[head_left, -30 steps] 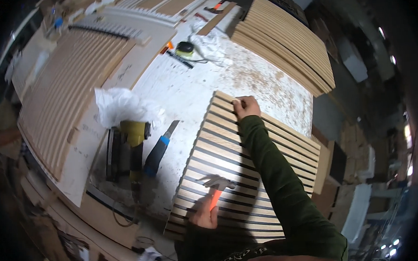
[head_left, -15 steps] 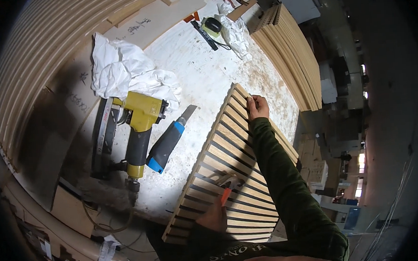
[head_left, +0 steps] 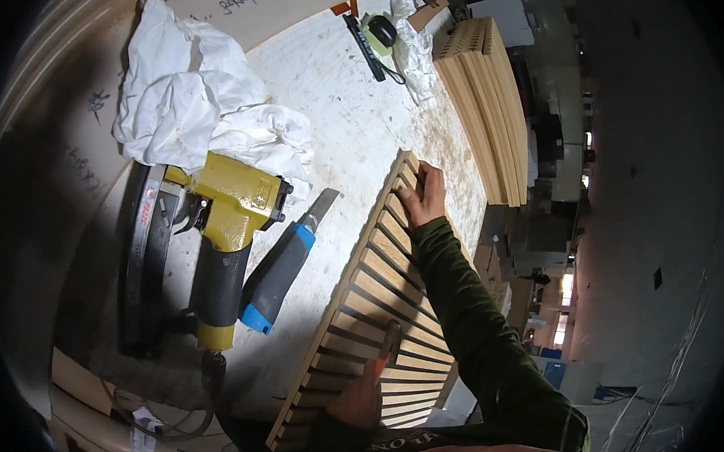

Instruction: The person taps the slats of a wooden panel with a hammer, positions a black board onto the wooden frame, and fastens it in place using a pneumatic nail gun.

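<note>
A slatted wood panel (head_left: 392, 261), pale strips with dark gaps between them, stands slantwise in front of me, its far corner over the white worktop. My right hand (head_left: 428, 196) grips the panel near that corner, thumb on the slats and fingers at the far edge. Low at the panel's near left part, my left hand (head_left: 356, 402) lies in shadow, closed around an orange-handled tool (head_left: 380, 371). Its brownish, rounded head (head_left: 392, 339) is against or just over the slats; its exact kind is unclear. Left of the panel lies a utility knife (head_left: 278, 271), blade out.
A yellow-and-black pneumatic stapler (head_left: 233, 196) with a hose lies left of the knife. Crumpled white cloth (head_left: 183, 92) sits behind it. Stacked slatted panels (head_left: 487, 113) stand far right. A tape measure (head_left: 380, 33) and a black strip-shaped tool (head_left: 362, 47) lie farther back.
My right hand has slid along the panel's far end toward its corner, and its thumb now presses on the slats. The orange-handled tool has moved lower and turned. The view has shifted.
</note>
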